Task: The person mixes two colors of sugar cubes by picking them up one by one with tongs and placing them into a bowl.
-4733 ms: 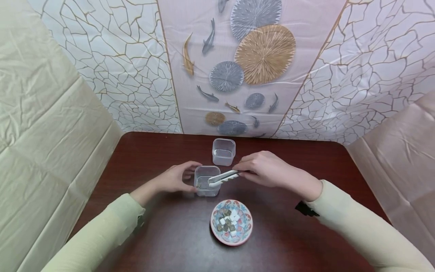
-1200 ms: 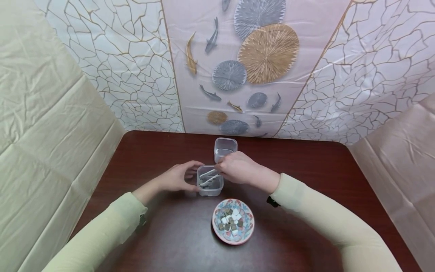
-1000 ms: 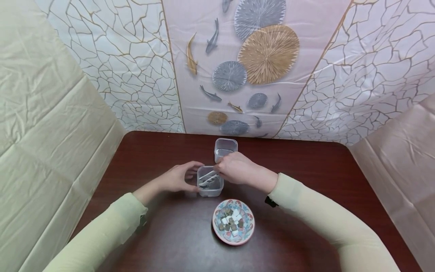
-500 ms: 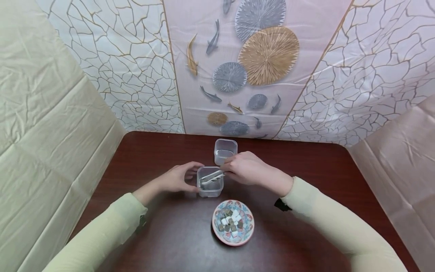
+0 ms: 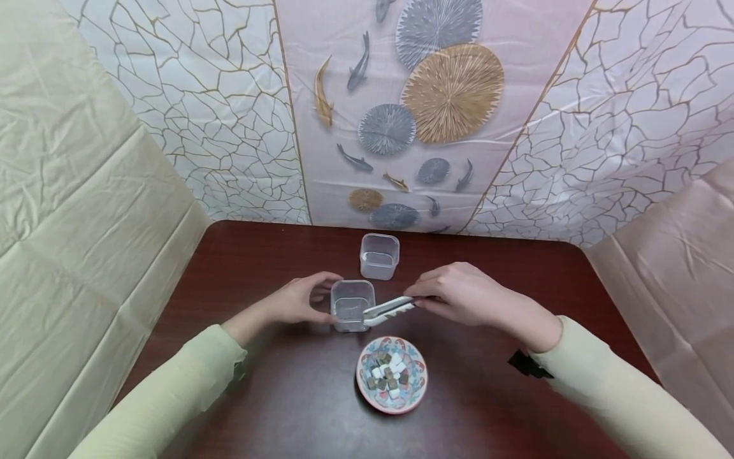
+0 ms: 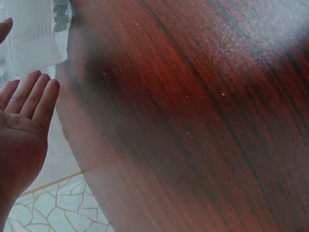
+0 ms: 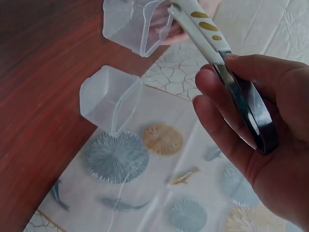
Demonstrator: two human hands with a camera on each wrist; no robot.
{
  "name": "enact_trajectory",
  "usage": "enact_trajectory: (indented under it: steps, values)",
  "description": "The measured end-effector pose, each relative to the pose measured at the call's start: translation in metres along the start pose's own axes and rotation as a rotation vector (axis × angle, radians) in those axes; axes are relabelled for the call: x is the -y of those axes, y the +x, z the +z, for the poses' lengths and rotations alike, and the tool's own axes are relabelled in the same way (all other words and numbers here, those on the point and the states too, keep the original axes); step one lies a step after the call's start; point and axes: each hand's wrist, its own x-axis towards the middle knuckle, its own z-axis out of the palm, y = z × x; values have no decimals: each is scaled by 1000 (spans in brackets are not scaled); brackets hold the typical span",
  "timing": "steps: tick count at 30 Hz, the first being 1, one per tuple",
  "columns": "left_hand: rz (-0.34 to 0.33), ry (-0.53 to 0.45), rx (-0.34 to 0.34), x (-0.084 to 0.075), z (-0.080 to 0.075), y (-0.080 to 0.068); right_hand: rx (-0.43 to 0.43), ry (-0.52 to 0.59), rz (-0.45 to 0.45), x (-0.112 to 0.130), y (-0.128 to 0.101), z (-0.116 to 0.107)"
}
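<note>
My right hand (image 5: 459, 293) holds small white-and-metal tongs (image 5: 390, 310); in the right wrist view gold-brown marks show on the tongs (image 7: 207, 34). Their tips overlap the right edge of a clear square plastic container (image 5: 352, 306). At that container's left side, my left hand (image 5: 298, 299) spreads thumb and fingers about it. In the left wrist view the left hand's (image 6: 26, 116) fingers look nearly straight beside the container (image 6: 36, 43). A grey-brown patch shows through its wall there, too unclear to name. Nearer me lies a patterned dish (image 5: 373, 401) with several brown and white cubes (image 5: 390, 371).
A second clear container (image 5: 378, 255) stands behind the first, near the table's back edge. The dark red-brown table (image 5: 275, 382) is enclosed by hanging cloths (image 5: 413, 191) at the back and sides.
Over the last second, the right hand has drawn back to the right, bringing the tongs from inside the front container to its right rim. The left hand stays about where it was.
</note>
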Motion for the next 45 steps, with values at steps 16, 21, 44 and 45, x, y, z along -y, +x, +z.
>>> enact_trajectory:
  steps: [16,21,44,45]
  values:
    - [-4,4,4,1,0,0,66,85,-8,13,-42,-5]
    - [-4,1,0,0,0,0,104,91,5,13,-43,-4]
    - [-7,-2,-6,0,1,0,14,14,15,-6,19,-1]
    - [-4,0,-6,1,2,0,18,-4,15,-7,24,1]
